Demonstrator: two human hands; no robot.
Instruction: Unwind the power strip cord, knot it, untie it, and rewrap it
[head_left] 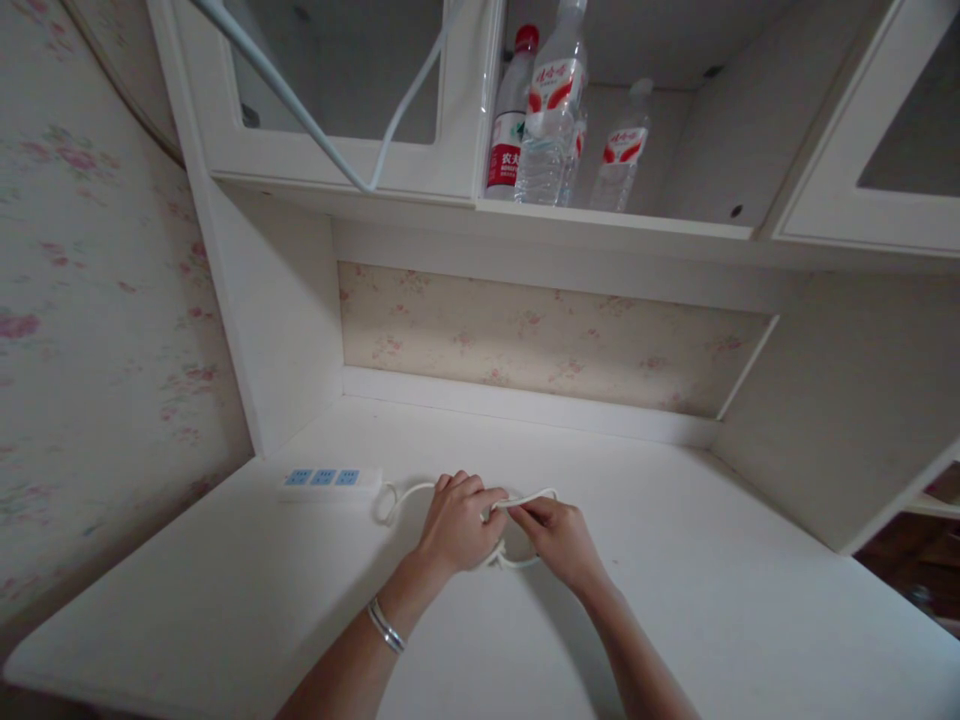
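Observation:
A white power strip (330,484) with blue socket faces lies on the left of the white desktop. From its right end runs a white cord (411,491), which loops once and passes under my left hand (461,520). That hand is closed around the coiled part of the cord, with a silver bangle on the wrist. My right hand (559,535) pinches a strand of the same cord between thumb and forefinger, just to the right. Below the hands, part of the coil rests close to the desktop; the rest is hidden by my fingers.
Overhead, a cabinet shelf (615,220) holds several plastic bottles (551,120). A pale cable or rod (300,110) hangs across the upper left. The desk (712,600) is bounded by side panels and a flowered wall (112,350) at left.

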